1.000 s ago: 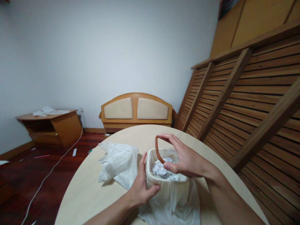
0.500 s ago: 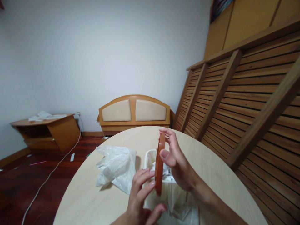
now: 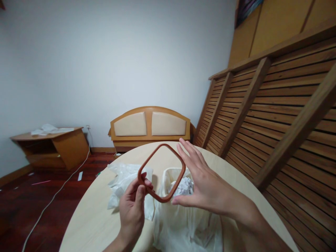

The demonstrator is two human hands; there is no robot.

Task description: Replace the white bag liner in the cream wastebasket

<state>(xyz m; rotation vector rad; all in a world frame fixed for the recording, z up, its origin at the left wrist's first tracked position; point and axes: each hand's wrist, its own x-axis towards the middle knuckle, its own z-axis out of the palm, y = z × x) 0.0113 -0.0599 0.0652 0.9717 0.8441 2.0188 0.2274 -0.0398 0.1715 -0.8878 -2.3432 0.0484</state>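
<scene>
The left hand (image 3: 132, 208) has its grip shut on the low left corner of a thin brown ring (image 3: 163, 200), a bit below the middle of the frame. The ring is like a square with round corners, and it is tipped up so that one corner points to the top. The right hand (image 3: 202, 175) has its grip spread wide, with the thumb and fingers apart, by the right side of the ring. It may be touching the ring, but that is hard to see. Behind the ring, low in the middle of the frame, a white bin (image 3: 163, 182) stands on the round, pale desk (image 3: 97, 217). Crumpled paper (image 3: 186, 185) is inside the bin, and a thin, see-through liner (image 3: 189, 227) hangs down its front. A white plastic bag (image 3: 118, 180) lies on the desk, to the left of the bin and partly behind the left hand. A bed headboard (image 3: 149, 124) with two cream pads is past the desk, by the wall.
</scene>
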